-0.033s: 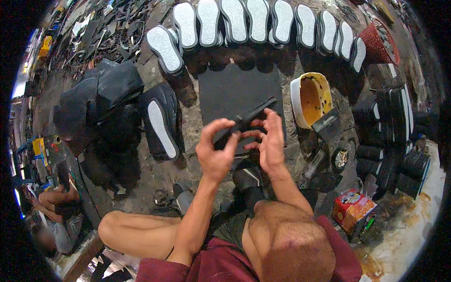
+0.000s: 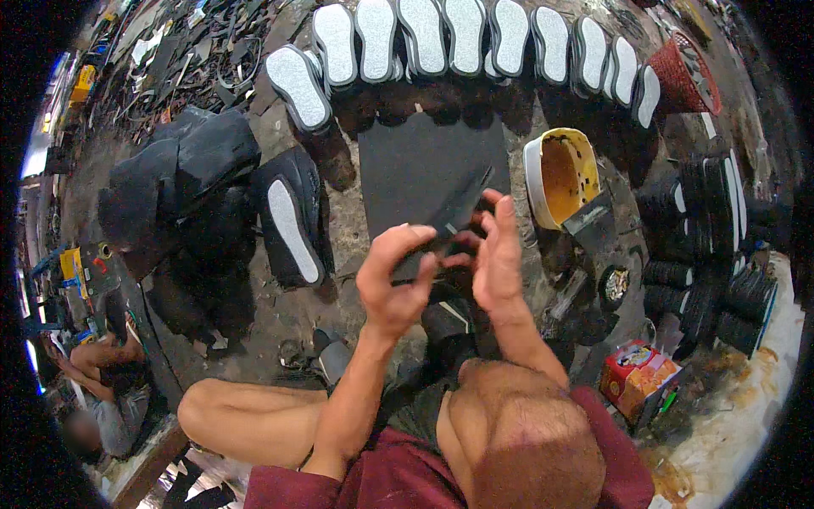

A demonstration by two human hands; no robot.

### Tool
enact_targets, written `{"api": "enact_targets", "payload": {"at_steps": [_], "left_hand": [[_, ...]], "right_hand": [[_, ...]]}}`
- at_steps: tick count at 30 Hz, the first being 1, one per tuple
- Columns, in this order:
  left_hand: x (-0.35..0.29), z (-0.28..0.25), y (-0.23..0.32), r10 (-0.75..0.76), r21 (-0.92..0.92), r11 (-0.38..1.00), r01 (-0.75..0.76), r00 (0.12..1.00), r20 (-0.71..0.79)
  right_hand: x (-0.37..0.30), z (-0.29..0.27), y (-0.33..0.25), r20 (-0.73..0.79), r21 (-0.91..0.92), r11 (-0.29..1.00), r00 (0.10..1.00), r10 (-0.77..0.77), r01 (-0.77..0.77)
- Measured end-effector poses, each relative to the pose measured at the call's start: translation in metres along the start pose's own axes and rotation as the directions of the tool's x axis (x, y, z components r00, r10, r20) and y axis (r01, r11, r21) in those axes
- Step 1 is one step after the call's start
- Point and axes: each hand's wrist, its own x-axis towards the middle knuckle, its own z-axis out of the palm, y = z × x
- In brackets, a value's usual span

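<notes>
A thin, narrow black piece like a shoe sole [image 2: 466, 199] is held slantwise in front of me, blurred by motion. My left hand [image 2: 394, 276] curls its thumb and fingers around the near end. Along the right edge, my right hand [image 2: 498, 263] has bent fingers against the piece; its fingertips are partly hidden. Beneath both hands lies a flat black sheet [image 2: 415, 161]. To the left, a grey-topped insole [image 2: 294, 229] rests on black material. On the right stands a white tub with yellowish-brown glue-like residue [image 2: 532, 174], a dark flat scraper-like piece [image 2: 588, 216] across its near rim.
Stacks of grey-topped soles [image 2: 421, 38] curve along the far side. A red basket [image 2: 678, 72] stands far right, above stacked black soles [image 2: 708, 208]. Black sheets [image 2: 182, 170] are heaped left. A red box [image 2: 636, 373] sits near right. Another person [image 2: 110, 382] sits lower left.
The black piece has turned and shifted slightly in my hands, showing more of its flat face. My right fingers have risen a little; my left hand has moved slightly down and right.
</notes>
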Motion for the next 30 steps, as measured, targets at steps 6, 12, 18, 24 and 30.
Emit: {"api": "enact_targets", "payload": {"at_steps": [6,12,18,24,30], "left_hand": [[0.0,-0.012,0.054,0.108,0.16,0.985,-0.061,0.945,-0.308],[-0.007,-0.005,0.039,-0.799,-0.752,0.328,0.572,0.592,0.102],[-0.002,-0.007,0.032,-0.825,-0.756,0.228,0.613,0.535,0.185],[-0.004,-0.003,0.041,-0.654,-0.564,0.613,0.553,0.756,0.03],[-0.003,-0.019,0.046,-0.478,-0.067,0.878,0.474,0.872,-0.101]], "right_hand": [[-0.009,0.021,-0.037,0.16,0.07,0.992,0.98,-0.117,0.107],[-0.009,0.026,-0.031,0.175,-0.021,0.995,0.981,-0.088,0.093],[-0.008,0.015,-0.028,0.159,-0.122,0.978,0.976,-0.149,0.169],[0.004,0.007,-0.022,0.183,-0.164,0.979,0.979,-0.091,0.121],[-0.017,0.017,-0.023,0.374,-0.516,0.621,0.807,-0.458,0.591]]}}
